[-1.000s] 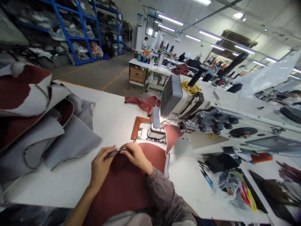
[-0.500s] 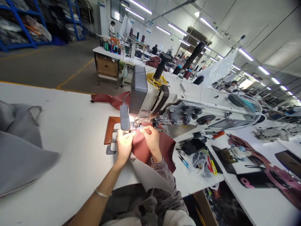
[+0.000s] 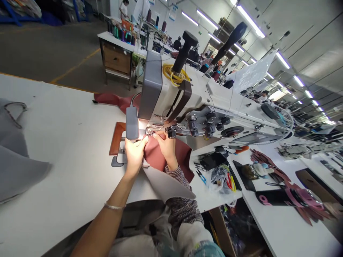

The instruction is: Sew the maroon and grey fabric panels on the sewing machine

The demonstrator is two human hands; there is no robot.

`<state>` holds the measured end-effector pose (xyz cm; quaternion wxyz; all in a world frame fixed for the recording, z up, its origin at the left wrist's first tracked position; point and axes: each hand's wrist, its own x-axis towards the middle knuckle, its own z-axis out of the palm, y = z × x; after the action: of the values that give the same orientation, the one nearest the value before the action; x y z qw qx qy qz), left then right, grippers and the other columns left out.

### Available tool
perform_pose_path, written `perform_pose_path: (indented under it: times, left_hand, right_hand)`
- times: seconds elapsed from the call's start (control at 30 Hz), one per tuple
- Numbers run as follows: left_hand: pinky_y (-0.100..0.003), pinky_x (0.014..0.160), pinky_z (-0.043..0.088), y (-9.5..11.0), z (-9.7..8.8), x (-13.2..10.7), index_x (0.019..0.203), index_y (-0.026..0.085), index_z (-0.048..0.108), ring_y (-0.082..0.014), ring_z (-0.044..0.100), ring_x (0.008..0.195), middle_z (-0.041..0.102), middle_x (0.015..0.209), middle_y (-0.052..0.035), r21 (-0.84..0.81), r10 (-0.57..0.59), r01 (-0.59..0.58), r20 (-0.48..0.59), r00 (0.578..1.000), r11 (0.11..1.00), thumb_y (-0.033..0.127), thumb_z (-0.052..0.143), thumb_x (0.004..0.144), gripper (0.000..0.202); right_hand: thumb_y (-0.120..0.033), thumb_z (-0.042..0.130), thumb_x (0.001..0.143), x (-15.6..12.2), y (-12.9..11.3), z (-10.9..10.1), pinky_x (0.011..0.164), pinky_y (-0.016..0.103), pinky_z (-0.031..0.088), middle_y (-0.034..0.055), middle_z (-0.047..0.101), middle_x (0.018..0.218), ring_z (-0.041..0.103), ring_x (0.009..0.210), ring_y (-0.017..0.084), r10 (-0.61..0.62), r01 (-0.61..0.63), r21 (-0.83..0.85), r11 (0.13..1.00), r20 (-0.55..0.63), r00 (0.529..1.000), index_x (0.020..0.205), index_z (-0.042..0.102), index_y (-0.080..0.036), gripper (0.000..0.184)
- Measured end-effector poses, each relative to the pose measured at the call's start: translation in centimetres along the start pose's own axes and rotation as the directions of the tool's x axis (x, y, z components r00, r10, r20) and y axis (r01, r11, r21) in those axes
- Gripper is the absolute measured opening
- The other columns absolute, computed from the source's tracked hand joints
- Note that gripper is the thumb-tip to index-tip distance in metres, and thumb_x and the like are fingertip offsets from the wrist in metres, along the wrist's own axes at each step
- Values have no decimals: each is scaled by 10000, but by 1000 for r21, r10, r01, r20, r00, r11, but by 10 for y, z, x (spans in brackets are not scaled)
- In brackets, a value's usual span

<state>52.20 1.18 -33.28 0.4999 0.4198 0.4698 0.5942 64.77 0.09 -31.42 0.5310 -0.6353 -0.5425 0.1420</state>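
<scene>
Both hands are at the needle area of a sewing machine (image 3: 152, 89), on a reddish-brown leather-like piece (image 3: 154, 154) whose grey underside folds over toward my lap. My left hand (image 3: 134, 154) pinches its left edge, thumb on top, just in front of the presser foot (image 3: 150, 130). Close on the right, my right hand (image 3: 166, 147) has thumb and fingers pressed together on the piece near the foot. Fingertips of both hands are partly hidden by glare and machine parts. A small grey lamp (image 3: 132, 122) lights the spot from the left.
Grey fabric pieces (image 3: 24, 171) lie at the left of the white table (image 3: 77, 160). To the right are a black phone (image 3: 213, 161), a plastic bag (image 3: 221, 178) with tools and a black-and-pink bottle (image 3: 286, 198). Reddish material (image 3: 115, 100) lies behind the machine.
The camera view has shifted, so the machine and table appear farther left and higher. Both hands stay on the leather-like piece by the presser foot, the right fingers now nearer the foot.
</scene>
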Motion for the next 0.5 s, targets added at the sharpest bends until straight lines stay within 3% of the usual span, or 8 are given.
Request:
perform_pose_path:
  times: [0.13,0.37,0.43,0.5]
  left_hand:
    - [-243,693,521,0,2,1,820,216,379,-129,642,735,641,817,10,-103,-29,28,-13,999,994,343,803,618,486]
    - [-271,724,517,9,3,3,757,201,414,-134,619,728,611,793,9,80,11,-4,-76,997,997,372,787,657,422]
    - [-314,743,532,10,-9,1,838,207,442,-164,639,748,627,827,-12,162,13,-14,11,1000,987,398,747,700,385]
    - [-373,797,542,9,-28,-4,957,211,471,-214,662,831,653,923,-52,326,20,-88,208,978,941,392,725,704,401]
  right_hand:
    - [-299,672,848,1,2,-1,873,270,470,8,737,909,670,894,187,0,0,1,1000,25,1000,827,698,-217,88]
    - [-337,645,873,8,9,-1,874,270,476,18,740,917,677,887,183,-34,36,-26,999,85,996,849,707,-212,142]
    - [-356,612,897,10,15,-9,886,280,471,31,739,934,675,903,187,-61,69,-59,996,117,991,863,705,-205,181]
    - [-394,615,894,11,25,-26,895,301,470,50,732,981,671,941,204,-61,85,-140,987,167,984,937,698,-200,215]
